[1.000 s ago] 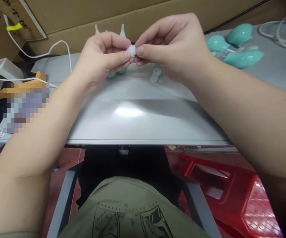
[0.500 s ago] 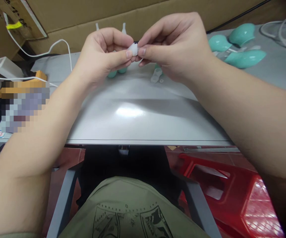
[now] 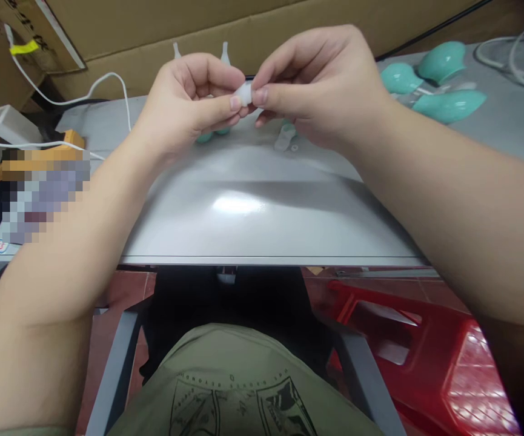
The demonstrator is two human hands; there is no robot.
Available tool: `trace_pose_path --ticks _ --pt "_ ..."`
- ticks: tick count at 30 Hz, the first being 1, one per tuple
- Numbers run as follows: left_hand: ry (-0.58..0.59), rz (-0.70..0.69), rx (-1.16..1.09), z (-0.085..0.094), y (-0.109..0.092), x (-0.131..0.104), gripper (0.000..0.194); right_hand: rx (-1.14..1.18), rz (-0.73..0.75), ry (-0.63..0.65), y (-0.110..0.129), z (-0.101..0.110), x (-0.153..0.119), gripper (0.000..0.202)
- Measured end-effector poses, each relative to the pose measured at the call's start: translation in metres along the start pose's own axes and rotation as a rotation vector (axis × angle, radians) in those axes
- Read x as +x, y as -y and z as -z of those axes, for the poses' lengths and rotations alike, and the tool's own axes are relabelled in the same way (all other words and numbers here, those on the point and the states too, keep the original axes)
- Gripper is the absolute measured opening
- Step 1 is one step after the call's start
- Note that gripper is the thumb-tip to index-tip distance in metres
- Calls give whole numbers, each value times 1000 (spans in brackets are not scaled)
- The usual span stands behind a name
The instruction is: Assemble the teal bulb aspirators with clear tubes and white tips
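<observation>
A small white translucent piece point(image 3: 244, 94) is pinched between my two hands above the back half of the table. My left hand point(image 3: 198, 100) grips it from the left with thumb and fingers, and my right hand point(image 3: 316, 85) has its thumb and fingertips on the right end. Behind my left hand stand two teal items with narrow white tips point(image 3: 225, 53), mostly hidden. On the table below my right hand lie a clear flat part point(image 3: 284, 138) and a tiny white ring point(image 3: 294, 148), with a bit of teal beside them.
Teal rounded shells point(image 3: 450, 106) with clear parts lie at the back right, near a coiled white cable point(image 3: 514, 60). A white charger point(image 3: 14, 126) and an orange-yellow object point(image 3: 73, 140) are at the left. Cardboard point(image 3: 198, 30) stands behind the grey table point(image 3: 243, 236).
The white piece has turned slightly between my fingers, and its dark notch at the top no longer shows. Both hands stay in nearly the same place.
</observation>
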State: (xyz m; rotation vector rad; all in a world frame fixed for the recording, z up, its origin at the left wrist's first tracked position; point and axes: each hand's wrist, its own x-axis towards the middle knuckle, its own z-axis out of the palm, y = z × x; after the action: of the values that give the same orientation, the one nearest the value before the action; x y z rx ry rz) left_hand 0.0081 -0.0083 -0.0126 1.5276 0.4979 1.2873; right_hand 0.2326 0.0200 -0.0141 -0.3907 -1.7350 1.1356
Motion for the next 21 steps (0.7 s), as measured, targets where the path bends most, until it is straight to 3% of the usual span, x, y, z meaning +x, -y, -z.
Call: trace_pose_path --ticks 7,15,21 --pt "8 -44 19 0 2 0 25 61 -120 9 5 1 1 49" --pt "30 -28 43 1 1 1 25 75 -98 6 7 -3 1 40" --pt "-10 26 204 -5 -11 0 27 43 -113 28 12 -1 1 35"
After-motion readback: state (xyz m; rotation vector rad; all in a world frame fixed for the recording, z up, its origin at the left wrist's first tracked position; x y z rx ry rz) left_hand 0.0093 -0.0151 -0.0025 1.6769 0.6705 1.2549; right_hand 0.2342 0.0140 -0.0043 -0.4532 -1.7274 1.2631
